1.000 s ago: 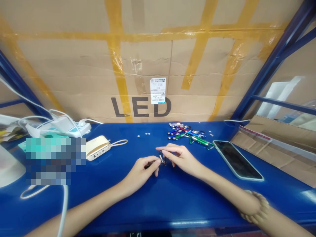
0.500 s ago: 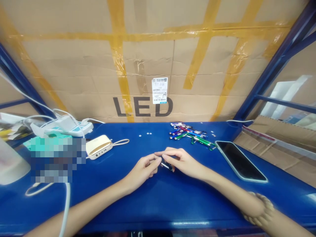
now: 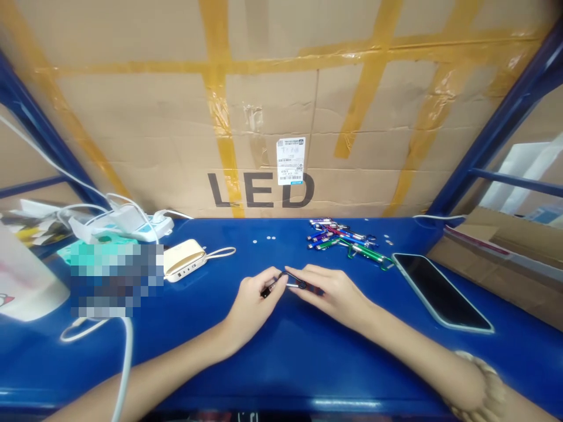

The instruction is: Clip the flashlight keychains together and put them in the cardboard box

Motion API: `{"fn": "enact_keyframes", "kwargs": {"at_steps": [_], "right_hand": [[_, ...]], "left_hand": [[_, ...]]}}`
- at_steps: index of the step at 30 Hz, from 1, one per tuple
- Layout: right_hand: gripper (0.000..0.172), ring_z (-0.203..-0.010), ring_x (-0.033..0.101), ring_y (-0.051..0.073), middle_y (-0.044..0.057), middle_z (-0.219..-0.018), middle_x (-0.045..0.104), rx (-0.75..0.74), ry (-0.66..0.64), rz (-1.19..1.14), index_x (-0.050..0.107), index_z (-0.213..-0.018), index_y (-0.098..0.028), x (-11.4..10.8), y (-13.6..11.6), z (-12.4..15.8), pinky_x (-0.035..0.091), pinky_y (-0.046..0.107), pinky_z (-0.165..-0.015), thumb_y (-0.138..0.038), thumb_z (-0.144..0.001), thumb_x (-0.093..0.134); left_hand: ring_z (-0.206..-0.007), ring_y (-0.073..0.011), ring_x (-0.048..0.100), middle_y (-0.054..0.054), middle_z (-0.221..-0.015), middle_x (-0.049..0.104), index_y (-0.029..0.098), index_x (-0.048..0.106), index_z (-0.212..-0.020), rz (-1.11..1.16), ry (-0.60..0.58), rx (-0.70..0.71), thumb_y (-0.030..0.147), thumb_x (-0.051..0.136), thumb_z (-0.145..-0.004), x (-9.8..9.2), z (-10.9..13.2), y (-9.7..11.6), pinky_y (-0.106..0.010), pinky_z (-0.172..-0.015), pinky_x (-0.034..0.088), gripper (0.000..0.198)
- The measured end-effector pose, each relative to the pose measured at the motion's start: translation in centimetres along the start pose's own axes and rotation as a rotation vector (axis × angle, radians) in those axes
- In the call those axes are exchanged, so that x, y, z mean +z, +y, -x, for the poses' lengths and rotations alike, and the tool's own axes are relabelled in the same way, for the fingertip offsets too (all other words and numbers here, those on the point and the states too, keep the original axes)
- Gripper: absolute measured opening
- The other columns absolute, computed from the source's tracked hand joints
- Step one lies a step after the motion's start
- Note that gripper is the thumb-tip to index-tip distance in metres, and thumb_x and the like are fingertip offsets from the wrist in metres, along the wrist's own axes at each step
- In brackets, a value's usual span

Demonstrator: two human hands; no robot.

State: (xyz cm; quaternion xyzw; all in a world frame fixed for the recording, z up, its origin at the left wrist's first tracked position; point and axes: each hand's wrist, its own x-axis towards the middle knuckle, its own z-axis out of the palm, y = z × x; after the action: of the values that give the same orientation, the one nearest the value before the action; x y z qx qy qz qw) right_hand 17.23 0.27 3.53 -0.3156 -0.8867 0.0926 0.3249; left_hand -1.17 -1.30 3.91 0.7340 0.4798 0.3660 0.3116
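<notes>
A small dark keychain flashlight with a carabiner loop (image 3: 290, 280) spans the gap between my hands, just above the blue tabletop. My left hand (image 3: 257, 306) pinches its near end, a black piece showing between finger and thumb. My right hand (image 3: 328, 295) reaches in from the other side, with the fingertips closed on the far dark end. Part of the item is hidden under those fingers. A beaded bracelet (image 3: 484, 387) wraps my right wrist.
Several colourful carabiner flashlights (image 3: 345, 239) lie heaped behind my hands on the blue table (image 3: 281, 375). A black smartphone (image 3: 442, 293) lies to the right, and a gold-and-white power bank (image 3: 185, 259) to the left. Beyond it are a power strip (image 3: 127, 228) with white cables and a pixelated patch (image 3: 116, 280). Tiny round discs (image 3: 263, 238) dot the table, and a taped cardboard carton (image 3: 259, 111) stands behind it.
The flashlight has turned from a short, low position under my right fingers to lying more level between both hands. My hands have drawn slightly apart, and the whole view has drifted.
</notes>
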Motion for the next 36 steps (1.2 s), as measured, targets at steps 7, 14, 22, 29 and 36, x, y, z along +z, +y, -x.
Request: {"fn": "enact_keyframes", "kwargs": {"at_steps": [7,14,22,29,36], "right_hand": [[0.034,-0.065,0.06,0.012,0.006,-0.077,0.063,-0.154,0.076,0.275,0.055,-0.118,-0.014,0.37,-0.52,-0.02,0.049,0.021,-0.056,-0.028,-0.091,0.04],[0.036,-0.071,0.062,0.015,0.007,-0.079,0.061,-0.132,0.014,0.339,0.056,-0.117,-0.013,0.41,-0.16,-0.14,0.051,0.022,-0.06,-0.031,-0.092,0.037],[0.033,-0.067,0.059,0.014,0.005,-0.078,0.058,-0.086,-0.067,0.207,0.055,-0.113,-0.016,0.44,-0.08,-0.04,0.049,0.023,-0.058,-0.032,-0.093,0.034],[0.029,-0.059,0.052,0.012,0.003,-0.069,0.054,-0.095,-0.011,0.181,0.059,-0.095,-0.016,0.57,-0.28,-0.02,0.043,0.021,-0.054,-0.03,-0.093,0.034],[0.029,-0.058,0.05,0.011,0.004,-0.066,0.053,-0.127,0.081,0.273,0.059,-0.088,-0.014,0.99,-0.39,0.03,0.042,0.021,-0.054,-0.027,-0.093,0.033]], "left_hand": [[-0.049,-0.0069,0.036,0.006,-0.052,0.042,0.017,0.05,-0.067,-0.098,0.013,0.039,0.041,0.039,-0.086,0.32,0.25,-0.75,-0.02,-0.05,0.029,0.032],[-0.05,-0.0079,0.038,0.005,-0.052,0.041,0.018,0.044,-0.066,-0.002,-0.096,0.006,0.041,0.032,-0.089,-0.12,0.12,-0.31,-0.021,-0.052,0.031,0.035],[-0.052,-0.0082,0.036,0.004,-0.054,0.042,0.017,0.046,-0.063,-0.016,-0.066,-0.004,0.042,0.033,-0.088,-0.05,0.17,-0.57,-0.021,-0.05,0.03,0.037],[-0.053,-0.0088,0.041,0.003,-0.058,0.047,0.018,0.051,-0.074,-0.024,-0.064,0.027,0.041,0.033,-0.088,0.16,0.3,-0.69,-0.021,-0.053,0.034,0.032],[-0.057,-0.01,0.045,0.002,-0.063,0.052,0.019,0.054,-0.084,-0.017,-0.071,0.026,0.04,0.034,-0.089,0.27,0.47,-0.61,-0.022,-0.058,0.037,0.029]]}}
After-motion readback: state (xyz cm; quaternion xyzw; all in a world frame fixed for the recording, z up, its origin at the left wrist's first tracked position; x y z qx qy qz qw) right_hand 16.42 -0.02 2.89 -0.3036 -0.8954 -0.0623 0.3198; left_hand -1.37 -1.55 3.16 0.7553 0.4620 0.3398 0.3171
